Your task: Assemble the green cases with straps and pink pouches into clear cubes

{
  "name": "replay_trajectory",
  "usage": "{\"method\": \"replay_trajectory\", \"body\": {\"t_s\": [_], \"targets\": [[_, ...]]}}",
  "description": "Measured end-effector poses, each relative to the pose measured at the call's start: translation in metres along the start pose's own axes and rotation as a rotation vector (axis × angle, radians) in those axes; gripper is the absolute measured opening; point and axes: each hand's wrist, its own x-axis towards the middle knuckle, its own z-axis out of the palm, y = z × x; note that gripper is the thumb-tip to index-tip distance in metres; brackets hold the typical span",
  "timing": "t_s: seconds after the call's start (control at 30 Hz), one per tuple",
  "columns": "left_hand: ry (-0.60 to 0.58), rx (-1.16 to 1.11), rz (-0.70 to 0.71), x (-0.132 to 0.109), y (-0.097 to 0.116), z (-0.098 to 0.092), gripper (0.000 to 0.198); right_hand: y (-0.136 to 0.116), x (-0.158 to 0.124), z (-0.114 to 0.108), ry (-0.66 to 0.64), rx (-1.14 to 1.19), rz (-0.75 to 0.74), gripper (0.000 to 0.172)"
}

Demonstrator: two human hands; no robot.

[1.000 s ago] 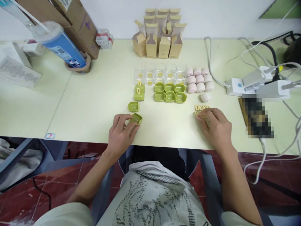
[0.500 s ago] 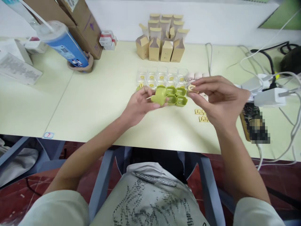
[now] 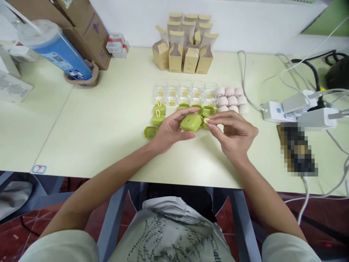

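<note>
My left hand (image 3: 172, 130) is closed around a small green plastic cup (image 3: 191, 123), its slotted underside turned up toward me. Between thumb and fingertips, my right hand (image 3: 231, 131) pinches a small pale-yellow loop piece (image 3: 206, 120) just right of the cup. Behind the hands stand several open green cups (image 3: 209, 110), partly hidden by them. To the left sit two green pieces with yellow loops on top (image 3: 158, 118), and one open green cup (image 3: 151, 132) lies nearer to me. Clear plastic cups with yellow marks (image 3: 185, 92) form rows behind.
Pale pink rounded pieces (image 3: 231, 101) stand in rows at the right. Several open cardboard boxes (image 3: 188, 58) are grouped near the wall. A blue tumbler (image 3: 68, 58) leans at the left beside a large carton (image 3: 92, 36). Chargers and a power strip (image 3: 276, 112) with cables occupy the right side.
My right hand has moved left and toward me with the yellow loop piece, close to the green cup. The left hand has tilted the cup and shifted slightly right. The camera view has shifted.
</note>
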Motion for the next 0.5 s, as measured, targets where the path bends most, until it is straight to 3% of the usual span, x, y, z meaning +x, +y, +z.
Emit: {"method": "replay_trajectory", "body": {"t_s": [0.1,0.2,0.37,0.5], "targets": [[0.011,-0.195,-0.048,0.001,0.001,0.003,0.057,-0.001,-0.004,0.003,0.044,-0.046,-0.025,0.017],[0.011,-0.323,-0.086,-0.001,-0.001,0.007,0.044,-0.002,-0.007,0.007,-0.022,-0.074,-0.135,0.022],[-0.072,-0.339,-0.152,-0.004,0.000,0.009,0.047,-0.001,-0.012,0.015,-0.129,-0.181,-0.338,0.022],[-0.097,-0.316,-0.172,-0.002,0.000,0.008,0.050,0.000,-0.015,0.014,-0.160,-0.302,-0.405,0.023]]}}
